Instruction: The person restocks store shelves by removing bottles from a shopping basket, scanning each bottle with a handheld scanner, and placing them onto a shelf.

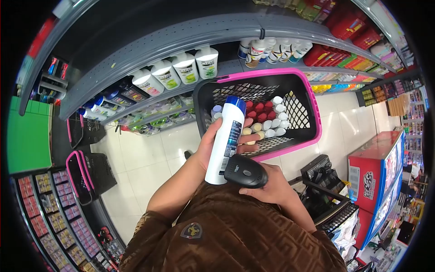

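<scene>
A white bottle with a blue cap [223, 149] lies tilted in my left hand [207, 144], its printed label and barcode facing up. The fingers of that hand wrap under the bottle and show on its right side. My right hand [274, 185] is closed round a black barcode scanner [247, 172], whose head is at the lower part of the bottle beside the barcode. Beyond both hands stands a black shopping basket with a pink rim [316, 115]. Inside it are several upright bottles with white, red and cream caps [267, 115].
A grey shelf [136, 47] curves across the front, with several white shampoo bottles [183, 68] and red boxes [319, 55] on it. Black baskets with pink handles [93, 174] stand on the tiled floor at left. A red and blue freezer cabinet [374, 181] is at right.
</scene>
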`<state>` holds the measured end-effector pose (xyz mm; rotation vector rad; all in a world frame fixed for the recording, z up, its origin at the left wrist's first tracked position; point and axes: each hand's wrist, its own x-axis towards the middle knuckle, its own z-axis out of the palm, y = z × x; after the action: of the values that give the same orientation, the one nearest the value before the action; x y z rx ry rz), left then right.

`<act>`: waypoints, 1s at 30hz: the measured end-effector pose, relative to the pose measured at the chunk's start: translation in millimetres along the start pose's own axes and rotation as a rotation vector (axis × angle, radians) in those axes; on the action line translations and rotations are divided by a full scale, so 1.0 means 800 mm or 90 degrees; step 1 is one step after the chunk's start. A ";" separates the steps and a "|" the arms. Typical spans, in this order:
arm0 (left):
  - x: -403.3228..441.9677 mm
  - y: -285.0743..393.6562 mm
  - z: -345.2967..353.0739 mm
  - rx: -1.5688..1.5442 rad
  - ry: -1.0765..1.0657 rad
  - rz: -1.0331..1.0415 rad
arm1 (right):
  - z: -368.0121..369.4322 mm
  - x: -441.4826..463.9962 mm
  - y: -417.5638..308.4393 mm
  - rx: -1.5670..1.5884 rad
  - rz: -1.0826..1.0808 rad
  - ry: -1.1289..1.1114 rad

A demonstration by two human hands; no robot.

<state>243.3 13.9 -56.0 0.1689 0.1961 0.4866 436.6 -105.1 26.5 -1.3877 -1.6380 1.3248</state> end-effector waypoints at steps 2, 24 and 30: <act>-0.002 0.002 -0.007 -0.003 -0.023 0.011 | 0.001 0.003 0.001 -0.001 0.006 -0.006; 0.028 -0.053 0.043 0.164 0.223 0.189 | -0.012 -0.052 0.051 0.219 0.051 0.245; 0.039 -0.064 0.081 0.165 0.202 0.197 | -0.015 -0.055 0.067 0.319 0.004 0.348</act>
<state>307.5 -22.9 -8.7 0.3796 0.5502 0.7966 477.3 -146.1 -13.4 -1.2860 -0.8690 1.1213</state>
